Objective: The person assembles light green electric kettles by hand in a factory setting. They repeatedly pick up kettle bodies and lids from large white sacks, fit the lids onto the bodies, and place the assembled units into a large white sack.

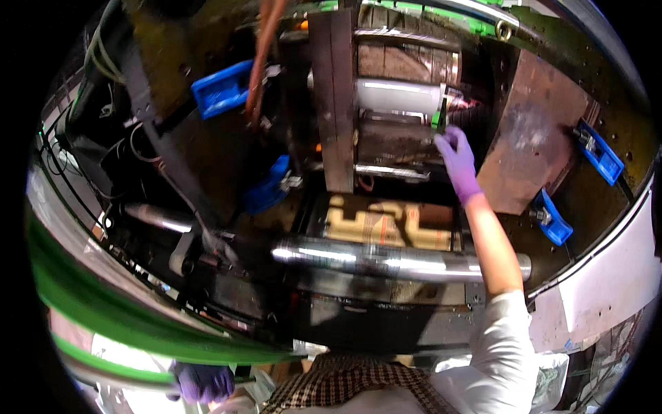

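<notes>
My right hand (458, 164), in a purple glove, reaches far forward into the machine. Its thumb and fingers close on the lower end of a thin black-and-green piece (439, 119); its exact kind is too small to make out. That piece stands at the right end of a smooth white cylinder (400, 95), which lies crosswise between the dark metal blocks. Low on the left, my left hand (204, 382), gloved in darker purple, has its fingers curled over a green rail (131, 375) near my body.
A polished steel bar (386, 263) runs across under my right arm. Blue clamp-like brackets (224, 90) sit on the left plate, others (601, 153) on the right plate. A reddish-brown hose (261, 65) hangs at upper left. A curved green frame (124, 307) borders the near left.
</notes>
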Motion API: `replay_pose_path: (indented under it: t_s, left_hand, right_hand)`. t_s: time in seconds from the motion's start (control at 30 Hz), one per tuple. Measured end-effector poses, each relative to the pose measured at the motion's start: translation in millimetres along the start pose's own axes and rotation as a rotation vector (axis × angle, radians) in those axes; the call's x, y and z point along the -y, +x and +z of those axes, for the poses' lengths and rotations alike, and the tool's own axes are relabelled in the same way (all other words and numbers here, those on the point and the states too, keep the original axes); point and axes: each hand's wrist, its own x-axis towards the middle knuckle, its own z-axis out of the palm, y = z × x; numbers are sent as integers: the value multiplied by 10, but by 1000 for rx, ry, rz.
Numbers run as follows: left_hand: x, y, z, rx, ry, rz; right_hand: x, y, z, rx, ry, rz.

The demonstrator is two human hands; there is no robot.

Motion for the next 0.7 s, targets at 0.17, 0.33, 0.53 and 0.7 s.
replay_pose_path:
  t_s: [0.17,0.33,0.53,0.7]
  left_hand:
    - [108,-174,-64,-37,47,82]
    - [142,-89,136,-143,102,123]
    - [98,-59,144,76,17,27]
    - [223,280,-73,44,37,-20]
  right_hand:
    - [-1072,2006,317,-78,19,208]
    - [-1395,2184,237,-256,175,77]
    - [-442,860,-62,-328,555,82]
    - [327,-811,-400,-437,638,-15]
